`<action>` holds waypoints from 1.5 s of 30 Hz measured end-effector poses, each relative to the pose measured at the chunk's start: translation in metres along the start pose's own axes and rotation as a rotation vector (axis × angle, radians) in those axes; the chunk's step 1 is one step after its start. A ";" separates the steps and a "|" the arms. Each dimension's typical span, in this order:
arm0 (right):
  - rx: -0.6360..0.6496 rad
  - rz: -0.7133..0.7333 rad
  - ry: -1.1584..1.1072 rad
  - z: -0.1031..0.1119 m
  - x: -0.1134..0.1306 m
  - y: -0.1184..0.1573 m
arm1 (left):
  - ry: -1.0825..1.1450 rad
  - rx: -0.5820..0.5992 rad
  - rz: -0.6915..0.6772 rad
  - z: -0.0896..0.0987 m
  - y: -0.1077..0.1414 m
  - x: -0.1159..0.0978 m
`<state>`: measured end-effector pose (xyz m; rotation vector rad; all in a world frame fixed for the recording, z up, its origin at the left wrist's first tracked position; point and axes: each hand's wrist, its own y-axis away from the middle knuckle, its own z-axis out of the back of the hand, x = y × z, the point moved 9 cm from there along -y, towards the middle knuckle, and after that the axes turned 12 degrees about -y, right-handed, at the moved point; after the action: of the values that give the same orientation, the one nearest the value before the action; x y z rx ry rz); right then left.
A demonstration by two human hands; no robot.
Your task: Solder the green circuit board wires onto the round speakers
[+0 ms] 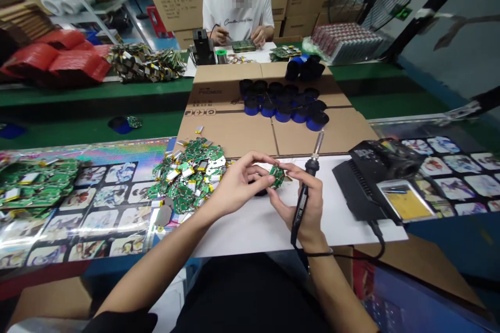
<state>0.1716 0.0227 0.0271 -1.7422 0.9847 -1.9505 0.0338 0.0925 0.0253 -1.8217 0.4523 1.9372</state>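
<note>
My left hand [244,182] pinches a small green circuit board [277,177] between thumb and fingers, above the white work surface. My right hand [307,205] meets it from the other side, with thumb and index finger at the board's edge. That same hand also holds a black soldering iron [302,200], its metal tip pointing up and away from the board. Something dark shows just under the board, mostly hidden by my fingers. Left of my left hand lies a heap of circuit boards with silver batteries [191,177].
Blue-and-black round cases [283,109] stand in rows on a cardboard sheet [226,132]. A black soldering station [361,184] and a tray with a yellow sponge [406,200] sit at right. Across the bench, a co-worker [238,10] handles boards. More boards [39,182] lie far left.
</note>
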 end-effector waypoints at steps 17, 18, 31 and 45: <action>-0.036 -0.095 0.161 0.052 -0.018 0.037 | -0.838 0.083 -0.009 -0.007 0.008 0.043; -0.039 -0.095 0.158 0.054 -0.018 0.038 | -0.812 0.124 -0.044 -0.014 0.005 0.043; 0.007 -0.092 0.226 0.058 -0.012 0.042 | -0.604 0.074 -0.107 -0.008 0.000 0.036; 0.446 0.025 0.328 -0.012 -0.016 0.026 | -0.132 0.069 0.147 0.016 0.004 0.069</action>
<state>0.1581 0.0183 -0.0028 -1.1875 0.5919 -2.2692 0.0157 0.1038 -0.0419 -1.6465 0.6166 2.0970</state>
